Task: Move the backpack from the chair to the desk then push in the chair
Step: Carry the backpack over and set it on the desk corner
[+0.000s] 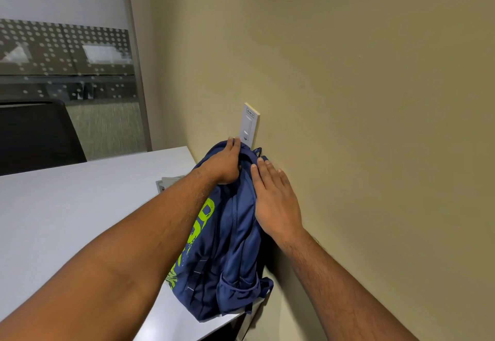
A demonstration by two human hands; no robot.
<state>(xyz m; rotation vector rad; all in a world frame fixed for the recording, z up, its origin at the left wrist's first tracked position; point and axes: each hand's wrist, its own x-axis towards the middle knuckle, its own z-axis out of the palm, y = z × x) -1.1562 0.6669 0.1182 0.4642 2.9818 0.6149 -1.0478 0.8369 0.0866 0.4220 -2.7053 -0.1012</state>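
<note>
On the desk [67, 206], left hand [225, 164] grips the backpack [227, 247] top; right hand [276, 201] rests flat, open, against its side.

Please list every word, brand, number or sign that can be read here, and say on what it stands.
Nothing can be read with certainty.
Backpack: large lime-green print on the side, partly hidden by the left arm; the letters cannot be made out.
Wall plate: a small label at its top, too small to read.
</note>
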